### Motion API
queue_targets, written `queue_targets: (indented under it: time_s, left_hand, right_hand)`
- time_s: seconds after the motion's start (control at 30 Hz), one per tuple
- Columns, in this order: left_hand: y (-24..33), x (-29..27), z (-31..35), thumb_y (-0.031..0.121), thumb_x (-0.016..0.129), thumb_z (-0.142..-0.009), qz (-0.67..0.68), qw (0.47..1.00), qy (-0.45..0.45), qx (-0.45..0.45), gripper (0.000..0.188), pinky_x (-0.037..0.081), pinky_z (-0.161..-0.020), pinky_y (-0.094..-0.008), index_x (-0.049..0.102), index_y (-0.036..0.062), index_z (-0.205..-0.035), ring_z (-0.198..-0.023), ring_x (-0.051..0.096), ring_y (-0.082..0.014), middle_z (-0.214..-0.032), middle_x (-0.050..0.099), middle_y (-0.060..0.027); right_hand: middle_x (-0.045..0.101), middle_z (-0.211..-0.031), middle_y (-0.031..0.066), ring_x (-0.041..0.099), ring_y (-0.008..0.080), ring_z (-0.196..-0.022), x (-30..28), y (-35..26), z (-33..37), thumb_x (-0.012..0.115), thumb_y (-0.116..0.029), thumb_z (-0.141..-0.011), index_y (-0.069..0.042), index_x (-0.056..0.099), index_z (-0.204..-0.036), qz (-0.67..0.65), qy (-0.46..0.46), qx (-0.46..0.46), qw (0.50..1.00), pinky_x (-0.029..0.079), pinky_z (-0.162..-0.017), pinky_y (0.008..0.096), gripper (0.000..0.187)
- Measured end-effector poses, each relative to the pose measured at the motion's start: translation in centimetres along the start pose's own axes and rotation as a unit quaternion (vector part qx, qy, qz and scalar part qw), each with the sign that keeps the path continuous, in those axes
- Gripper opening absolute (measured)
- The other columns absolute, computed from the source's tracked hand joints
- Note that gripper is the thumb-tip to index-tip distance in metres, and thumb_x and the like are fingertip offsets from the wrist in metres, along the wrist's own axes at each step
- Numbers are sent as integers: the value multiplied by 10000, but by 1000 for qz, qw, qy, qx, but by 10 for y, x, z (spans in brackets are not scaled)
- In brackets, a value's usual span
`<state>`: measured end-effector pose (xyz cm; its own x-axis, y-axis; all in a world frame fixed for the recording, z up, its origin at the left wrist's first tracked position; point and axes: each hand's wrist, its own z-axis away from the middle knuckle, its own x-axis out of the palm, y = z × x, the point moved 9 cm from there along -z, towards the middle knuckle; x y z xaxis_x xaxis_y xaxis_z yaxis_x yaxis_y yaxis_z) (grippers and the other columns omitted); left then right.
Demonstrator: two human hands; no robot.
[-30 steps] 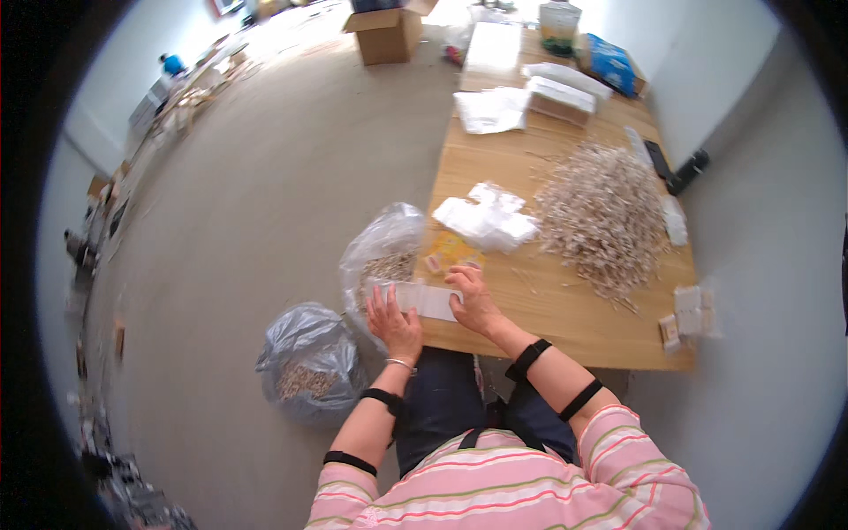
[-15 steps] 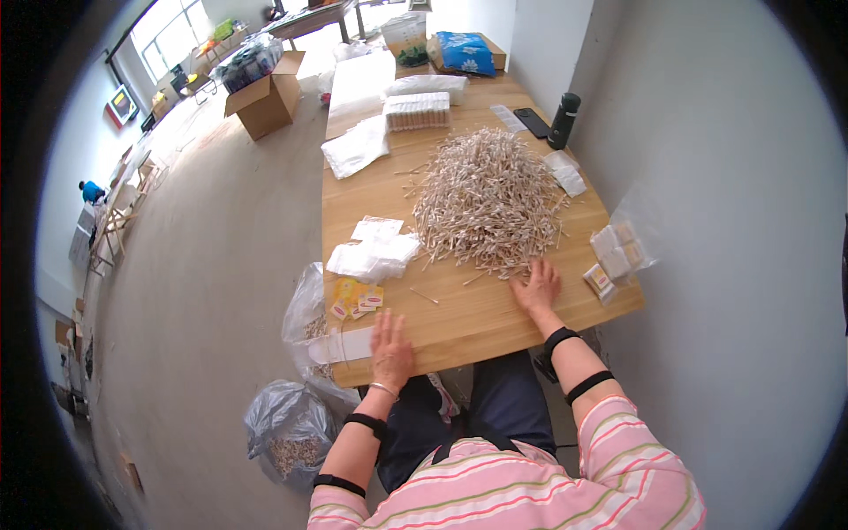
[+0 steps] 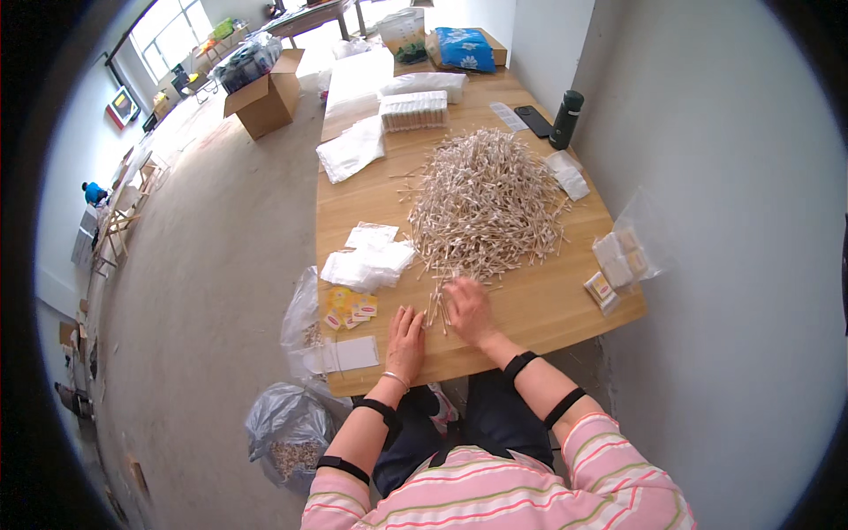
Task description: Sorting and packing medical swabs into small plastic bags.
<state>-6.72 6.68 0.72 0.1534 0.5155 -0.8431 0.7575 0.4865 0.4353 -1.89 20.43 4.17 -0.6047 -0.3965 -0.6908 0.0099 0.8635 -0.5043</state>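
A large heap of cotton swabs (image 3: 486, 203) lies on the wooden table. My right hand (image 3: 472, 314) is at its near edge, fingers bent and slightly blurred; their tips and whatever they hold cannot be made out. Just left of those fingers, several loose swabs (image 3: 436, 309) trail toward me. My left hand (image 3: 406, 344) rests on the tabletop with outstretched fingers, open, its fingertips close to these loose swabs. Beside that hand lies a white card-like rectangle (image 3: 356, 352). Small yellow-and-white labels (image 3: 350, 309) are beyond it, with clear plastic bags (image 3: 367, 265) further back.
At the right edge sits a clear bag of small packets (image 3: 621, 256). A dark bottle (image 3: 565, 119) and a phone (image 3: 533, 122) stand and lie behind the heap. Packed swab bundles (image 3: 413, 110) are at far left. A grey plastic bag (image 3: 291, 433) stands on the floor.
My right hand has moved left along the heap's near edge, and several swabs now lie spread between my hands. My left hand has shifted slightly right, off the white rectangle.
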Motion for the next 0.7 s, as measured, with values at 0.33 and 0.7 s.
queue_targets:
  time_s: [0.33,0.7]
  left_hand:
    - [6,-13,6,60,572,-846,71,997,35,-12,288,354,-1045,-421,577,30,-1132,-1239,422,-347,-1237,523,-161]
    - [0,-27,13,56,632,-798,112,989,91,-28,167,418,-958,-414,621,41,-963,-1100,498,-346,-1054,572,-132]
  right_hand:
    - [340,-1337,185,329,389,-1228,-9,69,-44,599,-147,-747,-91,452,-1271,119,-15,126,985,291,-1044,478,548]
    - [434,-1228,85,383,277,-1163,20,-19,15,699,-322,-717,-104,500,-1161,137,-21,124,983,278,-1008,455,534]
